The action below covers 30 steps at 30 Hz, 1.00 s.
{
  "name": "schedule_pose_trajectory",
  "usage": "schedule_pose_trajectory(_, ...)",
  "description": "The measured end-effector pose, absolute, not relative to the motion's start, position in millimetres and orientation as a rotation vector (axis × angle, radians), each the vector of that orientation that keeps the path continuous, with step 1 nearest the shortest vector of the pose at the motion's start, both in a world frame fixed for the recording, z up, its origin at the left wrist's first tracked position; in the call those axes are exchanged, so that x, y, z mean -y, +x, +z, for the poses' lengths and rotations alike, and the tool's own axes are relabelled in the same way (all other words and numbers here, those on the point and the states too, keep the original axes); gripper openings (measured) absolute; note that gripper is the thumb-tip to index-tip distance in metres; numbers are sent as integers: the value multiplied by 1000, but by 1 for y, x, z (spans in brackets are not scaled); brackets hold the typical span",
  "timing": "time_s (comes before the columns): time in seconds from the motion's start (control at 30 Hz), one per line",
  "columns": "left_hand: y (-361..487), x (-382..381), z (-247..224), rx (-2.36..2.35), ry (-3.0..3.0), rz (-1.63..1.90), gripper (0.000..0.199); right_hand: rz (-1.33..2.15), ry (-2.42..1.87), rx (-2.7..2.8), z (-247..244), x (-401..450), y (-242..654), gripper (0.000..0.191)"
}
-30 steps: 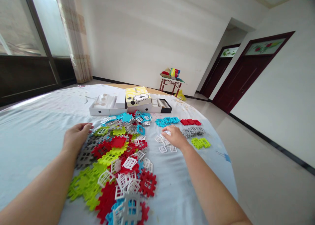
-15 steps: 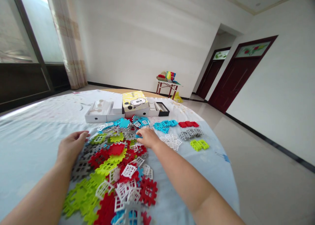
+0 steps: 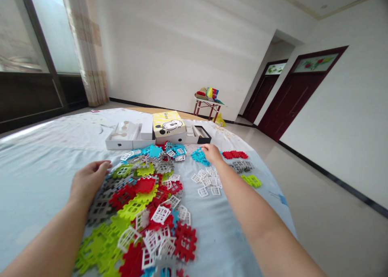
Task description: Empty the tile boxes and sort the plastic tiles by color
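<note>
A heap of flat interlocking plastic building pieces [image 3: 142, 184] in red, green, grey, blue and white lies between my arms. At its left edge my left hand [image 3: 90, 179] rests with fingers curled and pressed together; whatever may be between them is hidden. My right hand [image 3: 212, 153] is over the small pile of blue building pieces [image 3: 200, 156], its fingertips pinched at a blue piece mostly covered by the hand. Just nearer to me lies a group of white window-shaped pieces [image 3: 207, 180]. Red pieces [image 3: 235, 154], grey pieces [image 3: 241, 166] and green pieces [image 3: 252, 181] form separate groups farther right.
Behind the heap stand a white open box [image 3: 119, 144], a yellow-and-white cartoon box [image 3: 169, 125] and a small black tray [image 3: 204, 139]. The round table's cloth [image 3: 51, 164] is pale blue. A small side table [image 3: 209, 102] stands by the far wall.
My right hand has moved right, from the mixed heap to the blue pile, carrying a blue piece. More of the white group now shows. My left hand has stayed in place.
</note>
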<state>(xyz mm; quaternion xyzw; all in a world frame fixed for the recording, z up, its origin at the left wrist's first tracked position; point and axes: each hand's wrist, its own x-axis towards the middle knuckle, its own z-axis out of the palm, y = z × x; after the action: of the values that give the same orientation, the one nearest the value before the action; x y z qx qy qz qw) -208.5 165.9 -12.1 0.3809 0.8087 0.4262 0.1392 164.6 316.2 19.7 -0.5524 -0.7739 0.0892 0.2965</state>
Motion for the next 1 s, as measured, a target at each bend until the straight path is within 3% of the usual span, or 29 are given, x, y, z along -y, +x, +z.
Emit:
schedule_pose_trajectory(0.23, -206, -165, -10, -2345, 1097, 1226, 40, -32, -1648, 2328, 26, -344, 159, 27)
schedule_pose_trajectory(0.57, -205, -163, -9, -2325, 1066, 1215, 38, -146, -1585, 2362, 14, -348, 145, 31)
schedule_pose_trajectory(0.73, -203, -162, -7, -2337, 1070, 1214, 37, 9, -1465, 2397, 10, -335, 131, 28)
schedule_pose_trajectory(1.0, -204, -164, -9, -2296, 1047, 1251, 36, 220, -1411, 2399, 5, -344, 90, 41)
